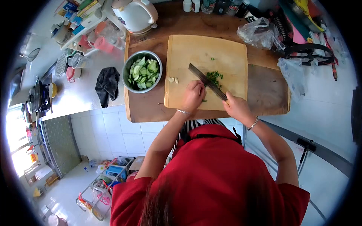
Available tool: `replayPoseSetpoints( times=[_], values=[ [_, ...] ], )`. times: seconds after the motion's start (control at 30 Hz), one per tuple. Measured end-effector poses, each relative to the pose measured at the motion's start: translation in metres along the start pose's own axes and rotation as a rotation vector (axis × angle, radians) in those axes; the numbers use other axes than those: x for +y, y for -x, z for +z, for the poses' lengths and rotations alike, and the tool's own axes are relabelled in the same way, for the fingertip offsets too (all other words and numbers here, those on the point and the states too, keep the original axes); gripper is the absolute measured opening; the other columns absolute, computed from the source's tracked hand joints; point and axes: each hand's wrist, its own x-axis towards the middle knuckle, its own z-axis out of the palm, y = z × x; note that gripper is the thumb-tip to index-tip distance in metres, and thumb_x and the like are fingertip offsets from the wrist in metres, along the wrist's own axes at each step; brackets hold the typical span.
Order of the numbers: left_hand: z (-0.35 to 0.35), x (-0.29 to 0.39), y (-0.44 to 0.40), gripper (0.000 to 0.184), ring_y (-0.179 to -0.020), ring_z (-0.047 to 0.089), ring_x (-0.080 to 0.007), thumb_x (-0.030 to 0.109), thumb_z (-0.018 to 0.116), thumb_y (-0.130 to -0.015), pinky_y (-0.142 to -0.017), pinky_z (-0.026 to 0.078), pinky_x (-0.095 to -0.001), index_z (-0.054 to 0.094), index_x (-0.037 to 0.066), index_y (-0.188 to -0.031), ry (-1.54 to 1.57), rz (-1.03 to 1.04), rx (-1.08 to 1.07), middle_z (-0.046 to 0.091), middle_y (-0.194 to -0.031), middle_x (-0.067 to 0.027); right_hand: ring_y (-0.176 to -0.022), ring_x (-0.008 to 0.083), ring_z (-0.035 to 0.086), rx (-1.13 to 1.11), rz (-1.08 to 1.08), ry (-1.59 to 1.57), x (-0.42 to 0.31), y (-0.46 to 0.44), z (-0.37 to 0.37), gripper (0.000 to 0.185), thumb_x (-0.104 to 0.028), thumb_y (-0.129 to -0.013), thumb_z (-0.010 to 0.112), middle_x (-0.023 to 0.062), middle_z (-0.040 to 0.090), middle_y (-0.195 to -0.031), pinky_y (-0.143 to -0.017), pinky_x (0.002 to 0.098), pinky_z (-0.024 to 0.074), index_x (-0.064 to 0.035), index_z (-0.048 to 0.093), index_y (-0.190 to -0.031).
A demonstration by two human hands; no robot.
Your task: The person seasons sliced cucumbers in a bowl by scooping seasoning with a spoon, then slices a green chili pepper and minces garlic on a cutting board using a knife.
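Observation:
A light wooden cutting board (207, 49) lies on the brown table. My right hand (238, 109) is closed round the handle of a knife (205, 80), whose dark blade slants up and left over the board. Left of the blade, my left hand (194, 96) has its fingers curled down near the edge; what they hold is too small to name. Chopped green pieces (215, 78) lie right of the blade. Garlic cloves (173, 80) rest at the board's left side. Beside the board stands a metal bowl (126, 62) of sliced cucumber (144, 73).
A white kettle (134, 17) stands behind the bowl. A dark cloth (107, 86) lies on the counter at left. Bottles (208, 5) line the table's back. Plastic bags (260, 32) and a black-handled tool (309, 48) are at right.

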Motion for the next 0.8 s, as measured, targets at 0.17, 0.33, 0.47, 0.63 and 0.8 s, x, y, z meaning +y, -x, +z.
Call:
replayPoseSetpoints(
  times=[0.17,0.33,0.47,0.63,0.8],
  values=[
    [0.001,-0.004,-0.003,0.010,-0.088,0.057,-0.0313,0.001,0.064,-0.072,-0.078,0.048,-0.0374,0.060,0.000,-0.081,-0.046,-0.003,-0.065,0.060,-0.090,-0.0123,-0.064,0.0398,0.060,-0.025,0.030,0.014,0.007,-0.011,0.028,0.023,-0.020,-0.085,0.056,0.0186,0.061,-0.069,-0.058,0.0493,0.0478,-0.0027,0.046,-0.096],
    [-0.001,-0.004,0.000,0.009,-0.086,0.057,-0.0317,0.001,0.064,-0.071,-0.077,0.047,-0.0387,0.060,0.000,-0.079,0.025,-0.032,0.011,0.060,-0.089,-0.0129,-0.064,0.0386,0.061,0.064,-0.013,-0.004,0.005,-0.007,0.016,0.022,-0.020,-0.085,0.056,0.0194,0.060,-0.068,-0.058,0.0481,0.0482,-0.0025,0.047,-0.095],
    [-0.003,-0.005,0.002,0.010,-0.087,0.057,-0.0318,0.001,0.065,-0.071,-0.077,0.047,-0.0383,0.059,0.000,-0.079,-0.033,-0.043,-0.049,0.060,-0.091,-0.0133,-0.064,0.0384,0.061,-0.025,0.026,0.014,-0.002,0.004,0.008,0.022,-0.020,-0.085,0.056,0.0188,0.060,-0.067,-0.057,0.0477,0.0483,-0.0027,0.047,-0.096],
    [-0.003,-0.010,0.003,0.010,-0.087,0.056,-0.0315,0.001,0.065,-0.070,-0.076,0.047,-0.0381,0.059,0.000,-0.079,-0.048,-0.018,-0.047,0.059,-0.091,-0.0130,-0.062,0.0388,0.061,0.050,-0.001,0.063,0.002,-0.004,0.033,0.023,-0.021,-0.085,0.056,0.0185,0.060,-0.065,-0.056,0.0483,0.0479,-0.0022,0.047,-0.095],
    [-0.006,-0.004,0.001,0.008,-0.080,0.056,-0.0308,0.002,0.064,-0.072,-0.073,0.047,-0.0380,0.057,0.000,-0.075,0.020,-0.046,0.030,0.059,-0.087,-0.0115,-0.060,0.0393,0.060,0.061,-0.033,0.004,0.006,0.002,0.017,0.023,-0.022,-0.086,0.056,0.0189,0.060,-0.064,-0.055,0.0492,0.0479,-0.0028,0.047,-0.095]
  ],
)
